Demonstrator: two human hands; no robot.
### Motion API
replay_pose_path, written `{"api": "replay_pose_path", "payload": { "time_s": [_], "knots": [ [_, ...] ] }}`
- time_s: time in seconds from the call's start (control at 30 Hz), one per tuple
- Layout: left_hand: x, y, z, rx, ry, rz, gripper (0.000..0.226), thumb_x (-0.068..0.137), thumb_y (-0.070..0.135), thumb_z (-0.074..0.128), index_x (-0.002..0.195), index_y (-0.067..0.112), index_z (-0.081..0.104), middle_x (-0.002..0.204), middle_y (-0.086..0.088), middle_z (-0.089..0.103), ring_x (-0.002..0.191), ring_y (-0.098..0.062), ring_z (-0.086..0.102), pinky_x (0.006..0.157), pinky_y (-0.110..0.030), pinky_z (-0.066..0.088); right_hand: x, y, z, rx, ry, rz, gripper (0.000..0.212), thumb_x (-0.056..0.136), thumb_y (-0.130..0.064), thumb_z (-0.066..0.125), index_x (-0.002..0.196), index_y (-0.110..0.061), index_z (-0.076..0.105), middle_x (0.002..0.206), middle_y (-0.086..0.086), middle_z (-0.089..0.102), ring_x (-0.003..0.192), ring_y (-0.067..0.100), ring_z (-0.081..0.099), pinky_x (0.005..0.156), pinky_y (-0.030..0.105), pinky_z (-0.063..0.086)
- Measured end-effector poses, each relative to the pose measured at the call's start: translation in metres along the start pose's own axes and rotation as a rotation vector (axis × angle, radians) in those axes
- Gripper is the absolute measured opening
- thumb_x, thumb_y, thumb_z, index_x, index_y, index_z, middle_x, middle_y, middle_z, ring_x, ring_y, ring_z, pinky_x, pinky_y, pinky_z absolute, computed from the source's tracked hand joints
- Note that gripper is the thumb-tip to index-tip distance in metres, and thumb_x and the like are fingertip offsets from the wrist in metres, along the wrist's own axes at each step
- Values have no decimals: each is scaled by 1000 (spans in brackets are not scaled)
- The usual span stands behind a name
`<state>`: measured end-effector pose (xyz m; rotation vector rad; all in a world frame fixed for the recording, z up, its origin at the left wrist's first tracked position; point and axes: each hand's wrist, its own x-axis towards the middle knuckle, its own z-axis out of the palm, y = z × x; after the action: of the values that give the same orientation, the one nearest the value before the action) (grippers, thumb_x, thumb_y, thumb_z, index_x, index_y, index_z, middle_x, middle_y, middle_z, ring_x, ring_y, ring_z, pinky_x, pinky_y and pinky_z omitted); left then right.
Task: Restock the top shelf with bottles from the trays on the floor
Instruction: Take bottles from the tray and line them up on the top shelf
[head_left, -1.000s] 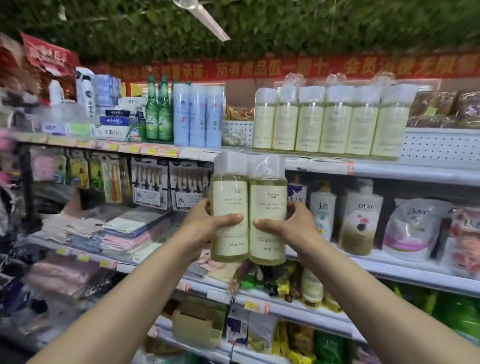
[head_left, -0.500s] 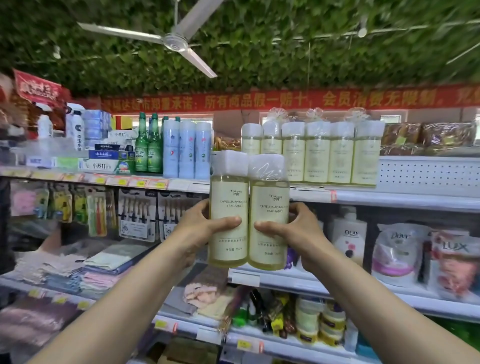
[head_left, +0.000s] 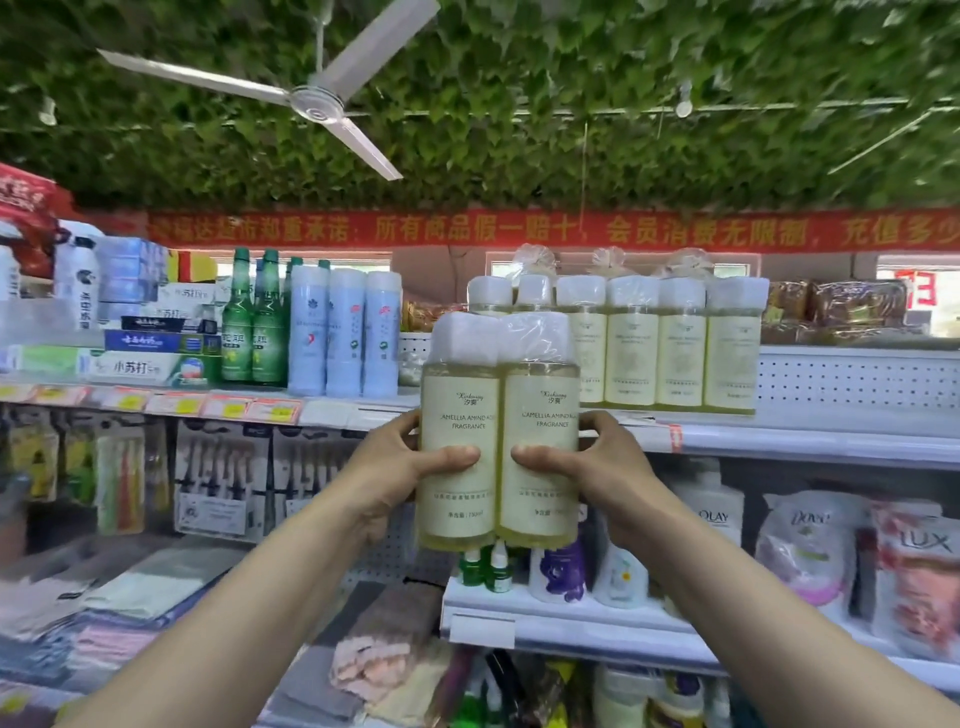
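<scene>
At chest height before the top shelf (head_left: 810, 441), two bottles (head_left: 498, 452) are carried upright as one pair, side by side and touching. Left hand (head_left: 400, 467) grips the left bottle, thumb across its label; right hand (head_left: 597, 467) grips the right bottle the same way. Each grip is closed around its own bottle, fingers wrapped behind, out of view.

Key relation — the open spot lies up and ahead of the hands. Bottle bases hang below the shelf's front edge; the caps already reach above it. Long axis of both bottles is vertical, matching the row of like bottles (head_left: 675, 353) standing on the shelf just to the right and behind. To the left of that row stand pale blue bottles (head_left: 343, 332), with a gap between the two groups, directly behind the held pair. Judgement: the bases must clear the shelf lip before going forward into that gap; both hands look equally near, so the pair would travel together.

Appearance — clear plastic, pale yellow-green liquid, cream label reading "Camellia Amino Acid Fragrance", white caps under crinkled clear wrap. Surface looks smooth, possibly slippery under the film; bottles appear full, so likely heavy.

Floor trays are not in view.
</scene>
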<state>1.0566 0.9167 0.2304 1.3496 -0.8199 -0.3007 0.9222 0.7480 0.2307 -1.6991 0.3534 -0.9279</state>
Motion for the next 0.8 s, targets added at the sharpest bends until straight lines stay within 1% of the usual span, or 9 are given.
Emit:
{"api": "replay_pose_path", "payload": {
  "time_s": [0.13, 0.2, 0.23, 0.27, 0.33, 0.4, 0.57, 0.73, 0.8],
  "knots": [
    [33, 12, -11, 9, -10, 37, 66, 46, 23, 90, 109, 20, 67, 101, -2, 78, 92, -22, 75, 79, -40, 60, 27, -14, 10, -8, 19, -21, 76, 55, -22, 99, 117, -15, 56, 103, 3, 75, 86, 19, 76, 71, 37, 62],
    [47, 20, -12, 26, -11, 55, 65, 48, 24, 91, 108, 20, 66, 99, -1, 78, 89, -19, 75, 78, -38, 60, 39, -22, 13, -7, 22, -10, 78, 54, -23, 99, 118, -15, 56, 103, 3, 75, 86, 21, 76, 74, 44, 63],
    [55, 23, -13, 32, -17, 68, 58, 54, 20, 91, 105, 20, 65, 98, 0, 77, 86, -16, 75, 74, -35, 60, 46, -25, 15, -8, 27, -8, 76, 55, -23, 99, 117, -16, 55, 104, 4, 75, 86, 21, 76, 75, 47, 63],
    [64, 27, -14, 35, -24, 79, 48, 61, 16, 90, 101, 20, 65, 98, 0, 76, 85, -13, 74, 72, -34, 59, 52, -30, 16, -13, 35, -16, 74, 57, -23, 98, 117, -16, 55, 104, 4, 75, 86, 21, 76, 75, 47, 63],
    [83, 35, -14, 42, -33, 91, 40, 67, 13, 89, 99, 20, 66, 100, -1, 76, 89, -15, 74, 80, -38, 59, 65, -41, 17, -35, 65, -49, 72, 58, -22, 97, 117, -15, 55, 106, 3, 74, 88, 19, 74, 73, 40, 62],
    [104, 42, -15, 46, -38, 98, 52, 64, 17, 91, 109, 19, 64, 105, -1, 76, 95, -19, 73, 86, -43, 59, 80, -52, 19, -56, 95, -77, 75, 58, -23, 97, 118, -14, 54, 108, 2, 72, 91, 20, 73, 72, 37, 61],
    [151, 53, -14, -24, -32, 126, 72, 64, 14, 92, 124, 16, 54, 110, -4, 73, 96, -22, 73, 79, -41, 59, 118, -70, 24, -62, 125, -109, 73, 59, -20, 97, 118, -14, 54, 107, 3, 72, 89, 20, 73, 64, 33, 58],
    [186, 56, -10, -70, -20, 148, 79, 63, 10, 92, 131, 12, 51, 113, -4, 70, 97, -24, 71, 82, -46, 60, 153, -72, 28, -66, 162, -109, 74, 58, -19, 97, 117, -13, 53, 107, 4, 71, 91, 22, 72, 66, 35, 59],
    [197, 54, -8, -83, -26, 161, 73, 66, 7, 91, 127, 12, 51, 110, -3, 69, 94, -22, 70, 78, -42, 59, 168, -68, 29, -61, 178, -104, 78, 54, -21, 99, 116, -13, 54, 107, 5, 72, 89, 23, 74, 70, 41, 63]
  ]
}}
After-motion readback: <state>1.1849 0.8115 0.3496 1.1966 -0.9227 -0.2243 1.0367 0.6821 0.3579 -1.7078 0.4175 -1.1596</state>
